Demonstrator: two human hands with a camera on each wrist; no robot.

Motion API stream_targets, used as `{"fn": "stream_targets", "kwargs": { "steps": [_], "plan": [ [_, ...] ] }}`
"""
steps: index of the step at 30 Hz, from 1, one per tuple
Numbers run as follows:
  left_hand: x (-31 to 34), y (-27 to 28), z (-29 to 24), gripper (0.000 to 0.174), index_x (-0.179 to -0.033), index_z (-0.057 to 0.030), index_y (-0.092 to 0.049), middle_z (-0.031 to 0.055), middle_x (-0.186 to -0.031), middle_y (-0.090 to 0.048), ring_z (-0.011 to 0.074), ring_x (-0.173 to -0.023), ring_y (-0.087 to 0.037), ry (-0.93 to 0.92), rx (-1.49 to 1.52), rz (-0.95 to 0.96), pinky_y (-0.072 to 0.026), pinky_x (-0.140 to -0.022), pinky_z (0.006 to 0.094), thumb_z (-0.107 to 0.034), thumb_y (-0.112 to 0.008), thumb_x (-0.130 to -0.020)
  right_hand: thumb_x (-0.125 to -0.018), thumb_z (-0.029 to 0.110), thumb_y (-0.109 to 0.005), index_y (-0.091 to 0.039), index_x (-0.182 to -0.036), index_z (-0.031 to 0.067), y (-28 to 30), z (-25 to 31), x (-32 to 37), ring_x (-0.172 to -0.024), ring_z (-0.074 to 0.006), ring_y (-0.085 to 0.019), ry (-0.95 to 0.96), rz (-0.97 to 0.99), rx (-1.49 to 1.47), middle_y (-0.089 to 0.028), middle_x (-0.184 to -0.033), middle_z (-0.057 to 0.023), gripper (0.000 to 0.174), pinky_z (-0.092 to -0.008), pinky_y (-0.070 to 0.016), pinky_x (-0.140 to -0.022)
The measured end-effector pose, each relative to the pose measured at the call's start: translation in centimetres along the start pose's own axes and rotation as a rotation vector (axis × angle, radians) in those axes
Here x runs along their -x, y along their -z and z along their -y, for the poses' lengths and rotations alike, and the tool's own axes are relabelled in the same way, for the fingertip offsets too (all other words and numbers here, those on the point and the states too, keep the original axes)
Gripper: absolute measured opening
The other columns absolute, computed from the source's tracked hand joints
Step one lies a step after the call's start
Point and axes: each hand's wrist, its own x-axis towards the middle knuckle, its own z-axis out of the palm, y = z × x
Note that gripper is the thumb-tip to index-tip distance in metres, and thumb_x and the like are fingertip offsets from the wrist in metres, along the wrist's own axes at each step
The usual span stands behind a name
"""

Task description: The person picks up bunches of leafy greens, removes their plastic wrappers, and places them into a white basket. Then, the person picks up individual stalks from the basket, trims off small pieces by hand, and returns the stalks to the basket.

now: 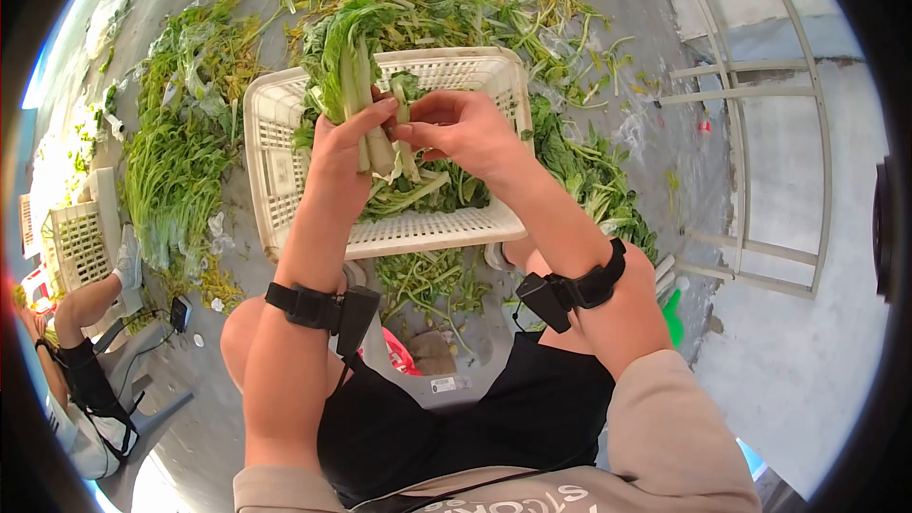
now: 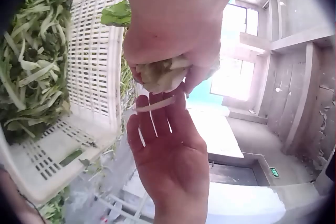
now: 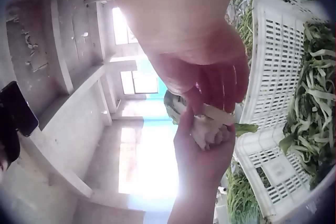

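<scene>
A head of leafy greens (image 1: 353,66) with pale stalks is held upright over the white basket, its leaves pointing away from the body. My left hand (image 1: 340,154) grips it round the stalks, and the cut base (image 2: 165,75) shows in the left wrist view. Beside it my right hand (image 1: 465,133) pinches a single pale stalk (image 3: 217,113) between thumb and fingers, close against the base. In the left wrist view the right hand's fingers (image 2: 163,116) are partly extended under the base.
The white basket (image 1: 418,239) holds loose leaves and stalks. Piles of greens (image 1: 180,147) lie on the floor to the left, beyond and right of it. A metal rack (image 1: 736,95) stands at the right. At the far left another person sits beside a basket (image 1: 79,245).
</scene>
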Motion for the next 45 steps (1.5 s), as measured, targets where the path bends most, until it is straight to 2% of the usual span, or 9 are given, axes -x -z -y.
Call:
{"fn": "stream_targets", "kwargs": {
  "steps": [8,14,16,19,24,29,38,41,45],
  "plan": [
    [-1.1,0.8,1.3,0.032,-0.106,-0.0051,-0.061,0.0020,-0.082,-0.061,0.0120,-0.070,-0.059,0.048,-0.091,-0.079,-0.0494,-0.061,0.0280,-0.029,-0.076,-0.089,-0.088,0.018,-0.076,-0.069,-0.104,0.0029,0.6,1.2,-0.1,-0.076,-0.0120,-0.067,-0.060,-0.121,-0.066,-0.071,-0.088,-0.0020,0.023,-0.0278,-0.0542,-0.067],
    [-0.6,0.4,2.1,0.049,-0.104,-0.0092,-0.055,-0.0014,-0.071,-0.049,0.0092,-0.060,-0.049,0.207,-0.006,-0.102,-0.0453,-0.056,0.0246,-0.053,-0.068,-0.090,-0.089,0.009,-0.074,-0.071,-0.107,-0.0005,-0.5,3.2,0.3,-0.082,-0.0109,-0.066,0.389,-0.085,-0.575,-0.072,-0.092,-0.0051,0.021,-0.0251,-0.0527,-0.064],
    [-0.6,0.1,2.2,0.055,-0.105,-0.0107,-0.055,-0.0011,-0.072,-0.050,0.0100,-0.060,-0.050,0.241,0.069,-0.101,-0.0457,-0.055,0.0245,-0.064,-0.060,-0.090,-0.089,0.007,-0.073,-0.071,-0.106,-0.0003,-1.3,3.2,0.4,-0.077,-0.0109,-0.066,0.356,-0.073,-0.631,-0.072,-0.090,-0.0061,0.019,-0.0247,-0.0518,-0.061],
    [0.4,-1.5,2.1,0.059,-0.109,-0.0124,-0.056,0.0013,-0.080,-0.058,0.0121,-0.066,-0.057,0.123,0.134,-0.103,-0.0476,-0.056,0.0262,-0.069,-0.053,-0.091,-0.086,0.005,-0.074,-0.071,-0.103,0.0000,-2.2,1.4,0.1,-0.081,-0.0131,-0.068,-0.091,0.022,-0.347,-0.072,-0.094,-0.0061,0.018,-0.0283,-0.0559,-0.069],
    [0.4,-0.9,2.7,0.072,-0.121,-0.0094,-0.054,0.0025,-0.085,-0.061,0.0123,-0.075,-0.062,0.121,-0.037,-0.155,-0.0489,-0.062,0.0268,-0.074,-0.047,-0.091,-0.085,0.006,-0.076,-0.071,-0.095,-0.0015,-3.3,-0.7,0.0,-0.068,-0.0132,-0.066,-0.040,-0.026,-0.197,-0.070,-0.082,-0.0065,0.014,-0.0271,-0.0549,-0.062],
    [-0.1,-0.7,2.7,0.039,-0.095,-0.0067,-0.062,0.0006,-0.072,-0.059,0.0107,-0.055,-0.054,0.092,-0.093,-0.255,-0.0421,-0.047,0.0282,-0.042,-0.076,-0.087,-0.087,0.008,-0.073,-0.070,-0.093,-0.0012,-3.9,-1.7,0.0,-0.060,-0.0107,-0.062,0.102,-0.120,0.015,-0.068,-0.077,-0.0057,0.012,-0.0261,-0.0504,-0.054],
    [-2.1,3.0,-2.6,0.037,-0.107,-0.0038,-0.060,-0.0017,-0.072,-0.053,0.0101,-0.060,-0.052,-0.007,0.075,-0.335,-0.0483,-0.055,0.0247,-0.028,-0.079,-0.087,-0.090,0.017,-0.068,-0.068,-0.096,-0.0037,0.1,-0.6,-0.8,-0.060,-0.0106,-0.063,0.001,-0.128,-0.033,-0.068,-0.077,-0.0056,0.022,-0.0260,-0.0488,-0.054],
    [-2.0,4.0,-4.6,0.045,-0.127,-0.0003,-0.057,-0.0007,-0.075,-0.051,0.0111,-0.066,-0.051,-0.104,0.112,-0.249,-0.0475,-0.060,0.0285,-0.019,-0.074,-0.090,-0.091,0.023,-0.067,-0.070,-0.101,0.0008,2.7,-2.9,-1.0,-0.067,-0.0149,-0.066,-0.069,-0.092,0.302,-0.068,-0.078,-0.0077,0.025,-0.0304,-0.0509,-0.059],
    [-1.7,5.3,-6.1,0.044,-0.131,0.0008,-0.056,0.0004,-0.077,-0.052,0.0123,-0.066,-0.051,-0.163,0.141,-0.280,-0.0466,-0.062,0.0287,-0.016,-0.070,-0.092,-0.089,0.022,-0.066,-0.071,-0.097,0.0027,5.9,-8.2,-1.5,-0.077,-0.0235,-0.070,-0.038,-0.003,0.783,-0.070,-0.082,-0.0116,0.022,-0.0365,-0.0542,-0.066]
  ]
}}
